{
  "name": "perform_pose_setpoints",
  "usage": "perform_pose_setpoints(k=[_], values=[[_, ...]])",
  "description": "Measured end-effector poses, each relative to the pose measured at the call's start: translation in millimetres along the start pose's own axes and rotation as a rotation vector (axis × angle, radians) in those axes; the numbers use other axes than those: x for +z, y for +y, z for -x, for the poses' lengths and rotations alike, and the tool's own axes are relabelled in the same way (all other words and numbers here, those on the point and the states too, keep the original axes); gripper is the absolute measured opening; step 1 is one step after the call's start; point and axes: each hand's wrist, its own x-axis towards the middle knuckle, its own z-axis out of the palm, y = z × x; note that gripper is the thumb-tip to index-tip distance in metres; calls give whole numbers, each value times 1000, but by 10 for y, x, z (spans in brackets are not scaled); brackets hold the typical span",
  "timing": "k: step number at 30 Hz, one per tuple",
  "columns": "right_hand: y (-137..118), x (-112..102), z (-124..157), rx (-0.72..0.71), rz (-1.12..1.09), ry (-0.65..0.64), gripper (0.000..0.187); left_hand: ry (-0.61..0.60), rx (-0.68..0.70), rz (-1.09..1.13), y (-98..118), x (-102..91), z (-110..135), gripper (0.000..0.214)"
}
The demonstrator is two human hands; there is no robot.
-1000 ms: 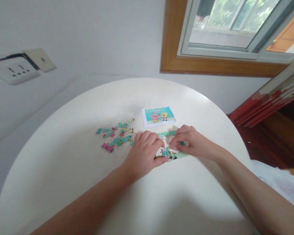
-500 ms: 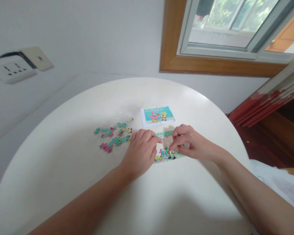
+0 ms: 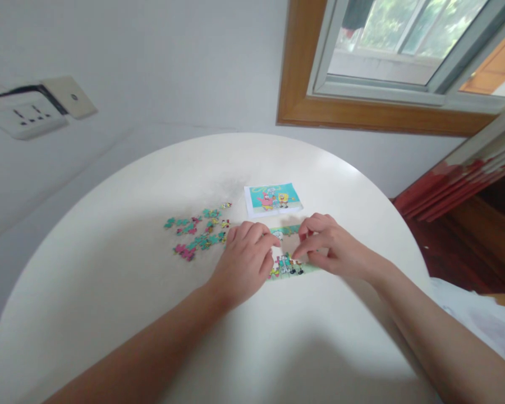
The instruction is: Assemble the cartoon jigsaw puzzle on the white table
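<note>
A partly assembled jigsaw puzzle [image 3: 287,265] lies on the round white table [image 3: 109,292], between my two hands. My left hand [image 3: 244,264] rests on its left edge with fingers curled down onto it. On the puzzle's right side, my right hand [image 3: 332,249] has thumb and fingers pinched together at a spot on the puzzle; whether a piece is between them is hidden. Several loose teal and pink puzzle pieces [image 3: 196,233] are scattered to the left of my left hand. A small reference picture card [image 3: 272,199] lies just beyond the puzzle.
A wall with a power socket [image 3: 23,115] rises at the far left. A wood-framed window [image 3: 387,84] is behind the table. Red and wooden furniture [image 3: 467,179] stands to the right. White cloth [image 3: 483,320] shows at the lower right.
My left hand's fingers have drawn back slightly from the puzzle's front edge. My right hand has lifted its fingers into a pinch over the puzzle. The view shifted slightly.
</note>
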Motion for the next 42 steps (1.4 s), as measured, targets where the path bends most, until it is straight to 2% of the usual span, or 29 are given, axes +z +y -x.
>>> perform_pose_setpoints(k=[15, 25, 32, 35, 38, 42], values=[[50, 84, -15, 28, 4, 27, 34, 12, 9, -6, -15, 9, -2, 22], [61, 45, -10, 33, -11, 1, 34, -11, -1, 16, -4, 13, 13, 26], [53, 45, -17, 2, -58, -14, 33, 29, -32, -35, -79, -34, -8, 27], [44, 26, -20, 1, -67, 21, 34, 48, -55, -63, -136, -50, -16, 27], [58, 13, -12, 34, -63, 74, 37, 95, -73, -116, -240, -115, -35, 29], [107, 39, -9, 92, -25, 137, 37, 208, -129, -224, -435, -364, -56, 27]])
